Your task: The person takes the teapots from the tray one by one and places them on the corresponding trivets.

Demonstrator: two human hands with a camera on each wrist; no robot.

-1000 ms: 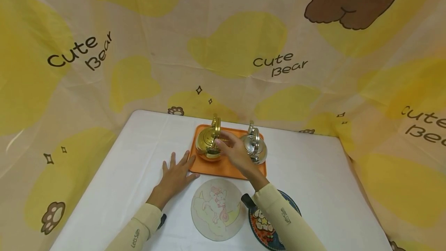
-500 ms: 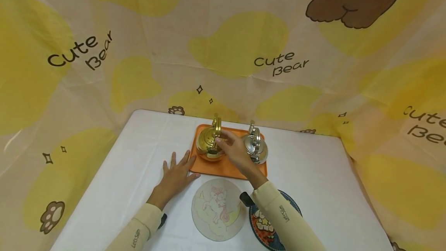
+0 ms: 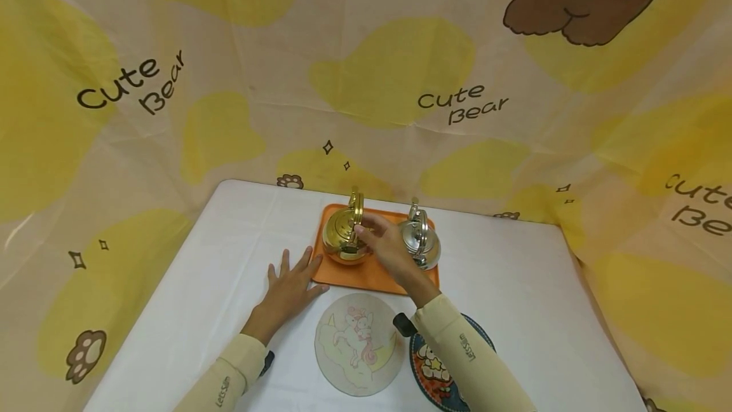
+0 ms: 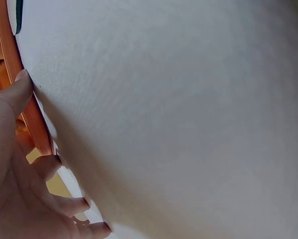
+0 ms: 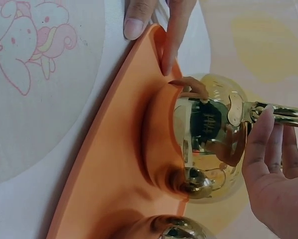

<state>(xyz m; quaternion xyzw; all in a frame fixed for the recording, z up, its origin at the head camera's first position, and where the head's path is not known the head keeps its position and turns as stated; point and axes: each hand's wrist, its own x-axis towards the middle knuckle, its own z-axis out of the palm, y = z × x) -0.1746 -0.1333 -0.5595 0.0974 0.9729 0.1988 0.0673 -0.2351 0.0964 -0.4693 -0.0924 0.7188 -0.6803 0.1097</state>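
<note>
A shiny gold kettle (image 3: 338,232) stands on the left part of an orange tray (image 3: 357,280). My right hand (image 3: 393,253) reaches in from the right and pinches the kettle's raised handle between thumb and fingers, as the right wrist view shows at the handle (image 5: 281,115). My left hand (image 3: 290,286) lies with spread fingers at the tray's left front corner; its thumb and a finger touch the rim. To the right of the gold kettle, on the same tray, is a silver kettle (image 3: 430,253), partly behind my right hand.
In front of the tray lies a pale round mat (image 3: 354,361) with a pink drawing. A dark blue patterned round mat (image 3: 430,370) is partly under my right forearm. The white-covered table (image 3: 515,310) ends at a yellow patterned cloth (image 3: 366,81) behind.
Almost nothing differs. Both hands and the kettles keep their places; the whole head view has shifted by a few pixels.
</note>
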